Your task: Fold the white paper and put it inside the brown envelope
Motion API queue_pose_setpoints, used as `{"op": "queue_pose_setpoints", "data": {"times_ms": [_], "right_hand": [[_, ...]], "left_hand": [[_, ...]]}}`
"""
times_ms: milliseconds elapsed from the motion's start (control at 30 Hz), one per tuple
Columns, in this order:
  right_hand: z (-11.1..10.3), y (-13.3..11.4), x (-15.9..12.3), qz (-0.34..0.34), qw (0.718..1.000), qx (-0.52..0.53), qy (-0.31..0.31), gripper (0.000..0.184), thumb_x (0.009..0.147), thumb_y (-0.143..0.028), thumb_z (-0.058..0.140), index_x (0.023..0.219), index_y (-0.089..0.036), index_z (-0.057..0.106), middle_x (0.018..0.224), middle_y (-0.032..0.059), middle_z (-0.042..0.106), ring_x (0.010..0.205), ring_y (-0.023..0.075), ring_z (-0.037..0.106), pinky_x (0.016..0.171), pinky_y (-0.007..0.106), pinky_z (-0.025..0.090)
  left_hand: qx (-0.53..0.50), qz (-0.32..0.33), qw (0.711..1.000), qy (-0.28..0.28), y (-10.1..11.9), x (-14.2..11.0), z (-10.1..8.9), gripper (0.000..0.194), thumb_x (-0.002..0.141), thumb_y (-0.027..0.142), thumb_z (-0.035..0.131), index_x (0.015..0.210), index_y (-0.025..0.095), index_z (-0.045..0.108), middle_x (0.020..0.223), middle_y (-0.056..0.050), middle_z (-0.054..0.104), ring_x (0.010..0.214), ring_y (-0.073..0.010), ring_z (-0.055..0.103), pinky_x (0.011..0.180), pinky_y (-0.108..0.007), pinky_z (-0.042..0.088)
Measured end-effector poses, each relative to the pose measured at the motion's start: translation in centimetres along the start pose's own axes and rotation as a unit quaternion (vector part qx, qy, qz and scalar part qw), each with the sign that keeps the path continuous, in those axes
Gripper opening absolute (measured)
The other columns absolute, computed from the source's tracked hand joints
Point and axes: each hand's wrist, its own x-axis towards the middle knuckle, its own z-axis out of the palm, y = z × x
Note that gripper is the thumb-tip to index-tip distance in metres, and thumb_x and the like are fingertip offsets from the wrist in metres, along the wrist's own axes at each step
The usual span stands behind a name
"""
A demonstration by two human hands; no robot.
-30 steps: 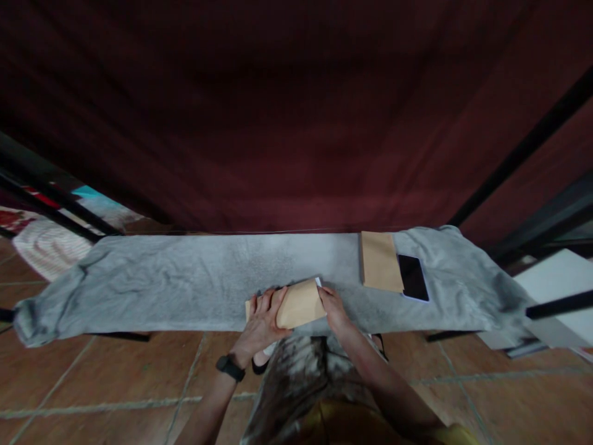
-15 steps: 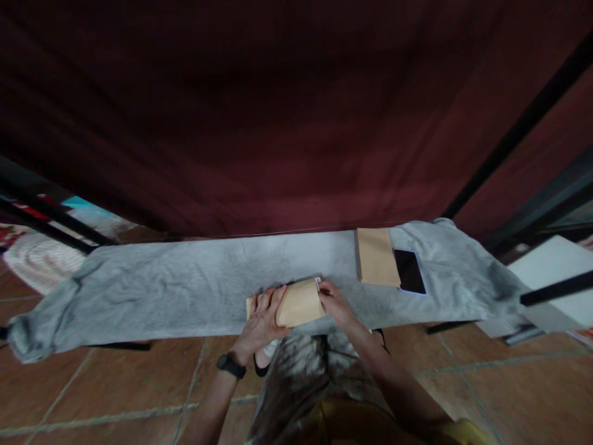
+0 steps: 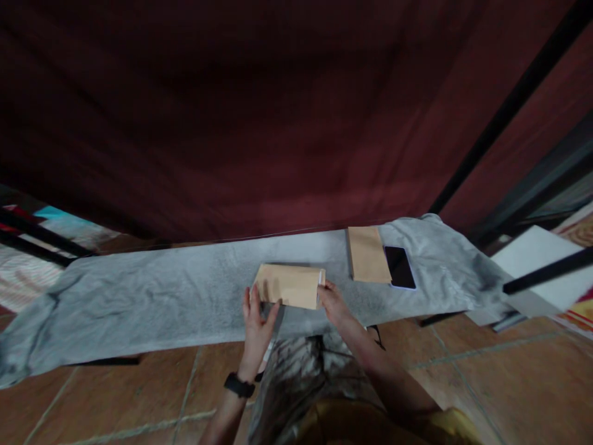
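Note:
A tan paper envelope (image 3: 290, 285) is raised slightly above the grey cloth, its long side running left to right. At its right end, where a white edge shows, my right hand (image 3: 332, 301) grips it; part of those fingers is hidden inside or behind the paper. My left hand (image 3: 257, 321), with a black band on the wrist, is by the lower left corner. Its fingers are spread, and the fingertips are at the envelope's edge; whether they touch it I cannot tell.
The grey cloth (image 3: 185, 290) covers a long narrow bench. Tan envelopes in a stack (image 3: 369, 254) lie to the right, beside a dark phone or tablet (image 3: 400, 267). A dark red curtain (image 3: 278, 154) hangs behind. White sheets (image 3: 542, 266) and a black bar (image 3: 551, 269) are at far right.
My left hand has loosened from across the envelope and drawn back to its lower left corner. The envelope has turned level and moved slightly away from me, still in my right hand.

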Motion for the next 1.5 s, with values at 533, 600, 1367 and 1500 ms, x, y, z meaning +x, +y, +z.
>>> {"op": "queue_pose_setpoints", "data": {"times_ms": [533,600,1367,1500], "right_hand": [[-1.0,1.9,-1.4,-0.036,0.998,-0.054,-0.012,0.031,0.073,-0.042,0.063,0.096,-0.022,0.069,0.095,0.0055,0.076,0.083,0.0252,0.071,0.071,0.038,0.060],[-2.1,1.8,-1.4,-0.041,0.995,-0.086,-0.017,0.031,0.076,-0.042,0.060,0.097,-0.021,0.069,0.090,0.0062,0.076,0.077,0.0254,0.071,0.070,0.041,0.060],[-3.3,2.0,-1.7,-0.364,0.699,-0.597,-0.154,0.044,0.095,-0.016,0.046,0.135,-0.026,0.061,0.140,0.0044,0.062,0.130,0.0224,0.054,0.115,0.045,0.037],[-3.2,2.1,-1.8,-0.348,0.701,-0.605,-0.147,0.043,0.096,-0.017,0.044,0.134,-0.024,0.062,0.139,0.0042,0.062,0.130,0.0222,0.054,0.115,0.044,0.035]], "left_hand": [[-0.344,-0.299,0.889,-0.049,2.7,-0.4,4.8,0.058,0.066,0.017,0.069,0.122,0.019,0.056,0.078,0.001,0.070,0.065,-0.0140,0.065,0.058,-0.023,0.050],[-0.274,-0.254,0.926,-0.060,1.8,0.8,4.3,0.061,0.067,0.017,0.065,0.127,0.017,0.054,0.068,0.004,0.065,0.055,-0.0120,0.059,0.052,-0.021,0.044],[0.284,0.172,0.918,-0.217,-0.5,8.4,9.9,0.059,0.102,0.042,0.033,0.155,0.016,0.034,0.162,-0.013,0.030,0.153,-0.0277,0.019,0.124,-0.052,0.010],[0.306,0.175,0.912,-0.210,-1.2,10.3,10.5,0.061,0.102,0.043,0.030,0.154,0.011,0.034,0.161,-0.015,0.032,0.153,-0.0253,0.021,0.125,-0.047,0.010]]}}
